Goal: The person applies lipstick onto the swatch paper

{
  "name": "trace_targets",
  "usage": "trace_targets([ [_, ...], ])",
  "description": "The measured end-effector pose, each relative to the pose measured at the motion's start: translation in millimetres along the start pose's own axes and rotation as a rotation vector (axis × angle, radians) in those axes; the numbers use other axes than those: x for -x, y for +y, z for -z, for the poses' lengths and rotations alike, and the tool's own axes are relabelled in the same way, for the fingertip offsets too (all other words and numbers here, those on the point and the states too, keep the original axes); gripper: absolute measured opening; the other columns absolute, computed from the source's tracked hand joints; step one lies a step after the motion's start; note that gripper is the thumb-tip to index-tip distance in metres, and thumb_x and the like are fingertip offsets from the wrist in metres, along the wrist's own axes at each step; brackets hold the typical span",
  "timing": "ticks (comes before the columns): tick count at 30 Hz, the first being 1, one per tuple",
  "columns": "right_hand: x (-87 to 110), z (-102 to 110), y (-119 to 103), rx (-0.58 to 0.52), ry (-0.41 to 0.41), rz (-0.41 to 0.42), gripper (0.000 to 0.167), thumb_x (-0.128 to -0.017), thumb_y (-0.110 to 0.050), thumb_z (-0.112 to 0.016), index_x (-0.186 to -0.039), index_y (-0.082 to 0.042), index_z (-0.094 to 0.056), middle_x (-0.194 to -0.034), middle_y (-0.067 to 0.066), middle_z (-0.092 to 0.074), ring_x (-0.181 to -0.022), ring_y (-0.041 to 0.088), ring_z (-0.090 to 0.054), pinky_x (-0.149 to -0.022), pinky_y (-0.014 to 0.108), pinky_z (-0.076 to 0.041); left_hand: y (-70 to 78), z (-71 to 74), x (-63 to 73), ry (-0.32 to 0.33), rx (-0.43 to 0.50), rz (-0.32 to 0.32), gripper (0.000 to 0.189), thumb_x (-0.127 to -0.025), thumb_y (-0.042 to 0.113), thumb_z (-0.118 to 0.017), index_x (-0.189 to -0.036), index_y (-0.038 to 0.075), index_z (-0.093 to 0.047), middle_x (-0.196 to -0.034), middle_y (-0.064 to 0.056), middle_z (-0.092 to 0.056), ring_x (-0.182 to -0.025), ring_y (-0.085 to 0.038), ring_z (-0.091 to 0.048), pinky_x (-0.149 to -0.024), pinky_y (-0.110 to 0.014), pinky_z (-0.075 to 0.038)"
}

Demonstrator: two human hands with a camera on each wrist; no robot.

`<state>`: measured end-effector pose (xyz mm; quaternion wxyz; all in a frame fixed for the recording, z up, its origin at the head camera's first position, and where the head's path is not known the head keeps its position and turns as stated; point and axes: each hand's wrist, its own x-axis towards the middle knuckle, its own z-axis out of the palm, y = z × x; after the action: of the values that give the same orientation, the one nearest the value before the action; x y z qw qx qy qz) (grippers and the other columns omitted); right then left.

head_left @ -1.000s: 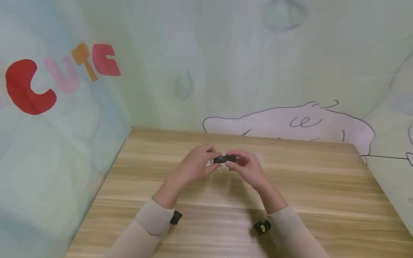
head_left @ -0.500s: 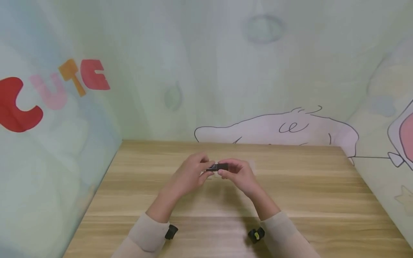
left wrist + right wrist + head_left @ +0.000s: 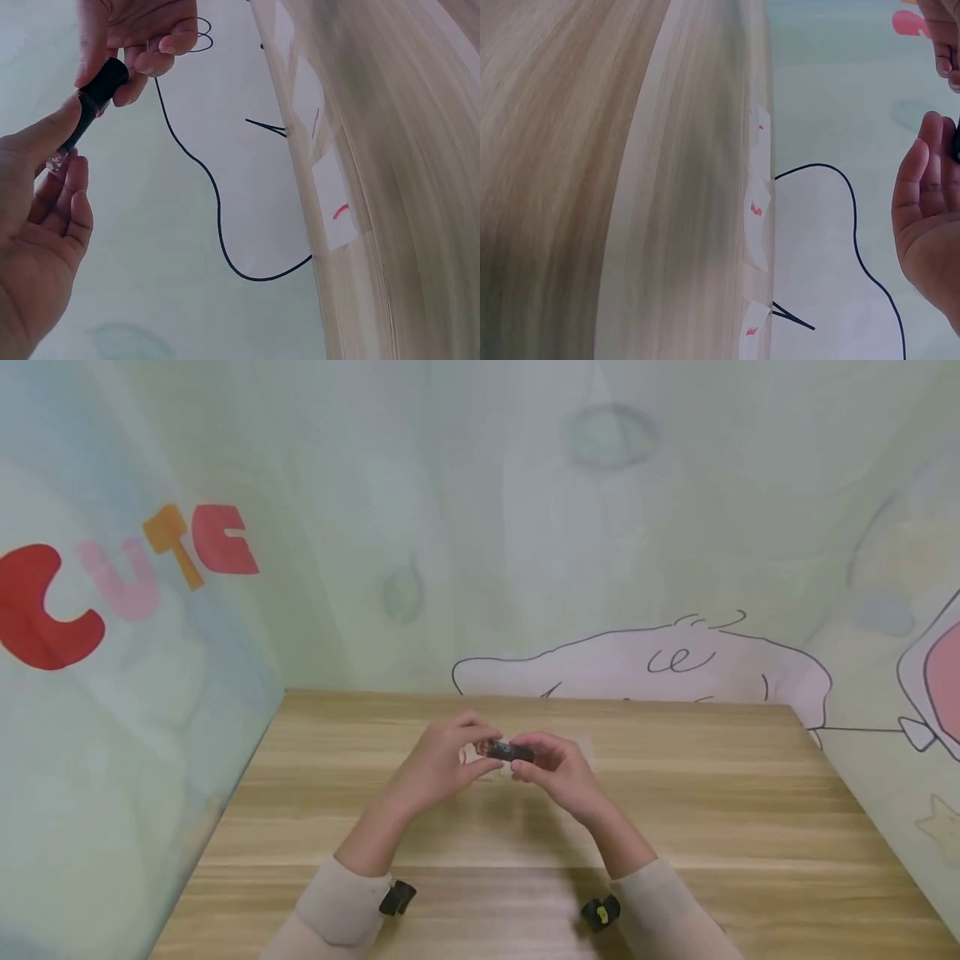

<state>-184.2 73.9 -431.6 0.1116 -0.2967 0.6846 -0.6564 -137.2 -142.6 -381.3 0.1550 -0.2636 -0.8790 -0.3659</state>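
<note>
A slim black tube [image 3: 512, 751] with a clear end and pale lettering, like a small cosmetic tube, is held above the far half of the table. My left hand [image 3: 435, 764] pinches its clear end between thumb and fingers. At the black cap end, my right hand [image 3: 566, 777] grips with thumb and fingertips. In the left wrist view the tube [image 3: 103, 84] slants between the left hand [image 3: 37, 240] and the right hand [image 3: 150, 34]. Only a dark sliver of it shows at the edge of the right wrist view, beside the right hand [image 3: 934, 217].
The wooden table [image 3: 300, 827] meets patterned cloth walls [image 3: 337, 568] at its back and left. Several white paper pieces with red marks, one being a paper piece [image 3: 334, 199], lie along an edge in the wrist views. Black devices [image 3: 397, 898] sit at both cuffs.
The tube has tipped so its cap end sits lower than its clear end, which shows more between the left fingers. The head view has shifted slightly. Both hands keep their hold.
</note>
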Motion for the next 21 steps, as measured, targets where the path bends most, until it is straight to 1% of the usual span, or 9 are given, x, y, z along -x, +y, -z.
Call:
trace_targets([
  [4,0.6,1,0,-0.03,-0.038,0.026,0.027,-0.092,0.001,-0.071,-0.117,0.008,-0.064,-0.111,0.002,-0.072,-0.095,0.017,-0.07,-0.085,0.035,-0.059,1.8,0.0,-1.9,0.034,0.074,-0.017,0.028,-0.079,0.007,-0.087,-0.105,0.004,-0.077,-0.096,0.0,-0.069,-0.084,-0.01,-0.063,-0.077,-0.027,-0.055],
  [6,1.6,2,-1,-0.028,-0.052,0.034,0.027,-0.091,0.001,-0.072,-0.117,0.008,-0.064,-0.111,0.0,-0.072,-0.101,0.017,-0.069,-0.089,0.036,-0.058,3.3,-0.3,-2.3,0.045,0.1,-0.012,0.03,-0.078,0.009,-0.088,-0.105,0.004,-0.077,-0.097,0.001,-0.07,-0.085,-0.01,-0.064,-0.077,-0.029,-0.056],
  [8,2.0,1,-1,-0.025,-0.066,0.044,0.027,-0.091,0.0,-0.073,-0.116,0.008,-0.064,-0.111,-0.002,-0.072,-0.104,0.016,-0.069,-0.091,0.035,-0.057,3.9,-0.5,-1.6,0.055,0.12,0.0,0.031,-0.078,0.011,-0.089,-0.106,0.005,-0.077,-0.097,0.002,-0.071,-0.087,-0.01,-0.064,-0.075,-0.03,-0.055],
  [11,2.8,-1,-1,-0.012,-0.08,0.049,0.026,-0.09,0.001,-0.073,-0.114,0.008,-0.065,-0.113,0.0,-0.073,-0.107,0.016,-0.068,-0.091,0.035,-0.057,4.0,-2.9,-0.6,0.057,0.176,0.035,0.033,-0.078,0.014,-0.089,-0.107,0.007,-0.077,-0.097,0.004,-0.071,-0.088,-0.009,-0.064,-0.072,-0.031,-0.053],
  [14,4.1,-3,1,-0.001,-0.098,0.037,0.025,-0.089,0.004,-0.073,-0.112,0.007,-0.065,-0.114,0.006,-0.072,-0.105,0.017,-0.068,-0.089,0.037,-0.058,3.3,-7.5,1.3,0.043,0.259,0.097,0.032,-0.079,0.018,-0.089,-0.108,0.01,-0.077,-0.097,0.008,-0.072,-0.087,-0.009,-0.064,-0.072,-0.032,-0.051],
  [16,5.9,-5,2,0.037,-0.114,0.015,0.025,-0.089,0.003,-0.073,-0.113,0.004,-0.067,-0.113,0.008,-0.072,-0.101,0.018,-0.069,-0.087,0.037,-0.059,2.2,-11.2,3.5,0.021,0.317,0.14,0.03,-0.08,0.019,-0.087,-0.108,0.011,-0.077,-0.096,0.009,-0.072,-0.087,-0.01,-0.064,-0.075,-0.036,-0.052],
  [18,8.1,-7,4,0.105,-0.13,-0.005,0.024,-0.089,-0.001,-0.075,-0.113,0.0,-0.069,-0.109,0.007,-0.072,-0.098,0.017,-0.069,-0.085,0.036,-0.059,0.4,-15.3,7.1,-0.003,0.352,0.182,0.027,-0.081,0.02,-0.087,-0.106,0.013,-0.078,-0.094,0.01,-0.071,-0.087,-0.01,-0.064,-0.077,-0.039,-0.052],
  [21,11.8,-10,9,0.234,-0.157,-0.017,0.026,-0.089,-0.008,-0.077,-0.114,-0.006,-0.072,-0.104,0.004,-0.074,-0.092,0.016,-0.069,-0.081,0.033,-0.059,-2.2,-21.0,14.6,-0.039,0.365,0.221,0.024,-0.082,0.019,-0.086,-0.104,0.014,-0.078,-0.092,0.011,-0.07,-0.086,-0.01,-0.064,-0.079,-0.04,-0.053],
])
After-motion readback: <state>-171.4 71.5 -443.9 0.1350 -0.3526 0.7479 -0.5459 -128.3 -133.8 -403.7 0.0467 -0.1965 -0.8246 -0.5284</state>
